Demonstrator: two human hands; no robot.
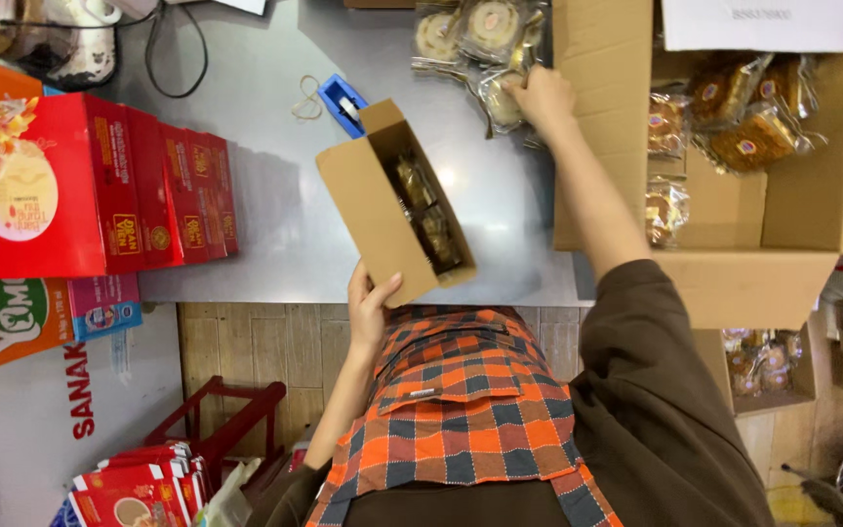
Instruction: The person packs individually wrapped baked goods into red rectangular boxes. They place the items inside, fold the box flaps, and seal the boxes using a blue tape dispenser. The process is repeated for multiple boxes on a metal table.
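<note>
The left hand grips the near end of the long brown box. The right hand closes on a wrapped cake, just right of the box's open far end, on the worktop.

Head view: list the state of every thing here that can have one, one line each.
Small brown box: open, tilted, partly filled with wrapped cakes.
Left hand: gripping the small brown box's lower end.
Right hand: closed on a wrapped cake from the pile on the table.
Big cardboard box: open, wrapped cakes inside.
Red boxes: closed, lined up side by side.
Tape dispenser: lying on the table.
</note>
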